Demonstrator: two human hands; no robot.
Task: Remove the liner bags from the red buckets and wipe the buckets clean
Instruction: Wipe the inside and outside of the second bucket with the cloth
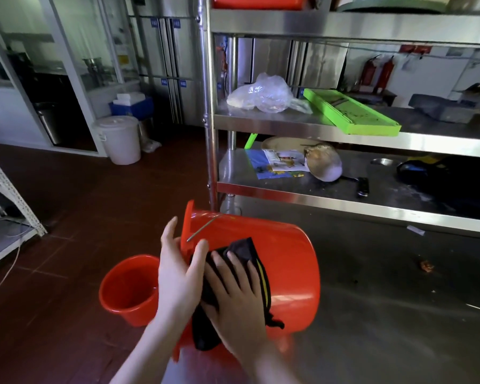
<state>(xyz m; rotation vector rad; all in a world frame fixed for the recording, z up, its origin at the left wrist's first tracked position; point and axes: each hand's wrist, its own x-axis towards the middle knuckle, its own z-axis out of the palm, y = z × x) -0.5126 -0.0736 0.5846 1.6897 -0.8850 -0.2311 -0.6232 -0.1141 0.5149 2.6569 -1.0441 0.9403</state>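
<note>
Wiping is looking under way. Bucket (288, 267) is lying on its side on the steel table (385, 314) at the frame's 6 o'clock, mouth facing 9 o'clock, with no liner showing on it. Its red wall is looking glossy and unmarked, and the wire handle is lying loose near the rim. The right hand (236, 300) is pressing a dark cloth (241, 250) flat on the outer wall, fingers straight and spread. The left hand (178, 278) is pinching the rim, thumb outside and fingers across the mouth.

At 8 o'clock from it, a second bucket (128, 289) is standing upright on the floor, bare inside; whether it is wiped, I cannot tell. A third bucket (255, 1) is peeking in at 12 o'clock, mostly cut off, so likely waiting its turn. A crumpled clear bag (263, 95) is lying on the shelf (288, 126) at 12 o'clock, possibly a removed liner.
</note>
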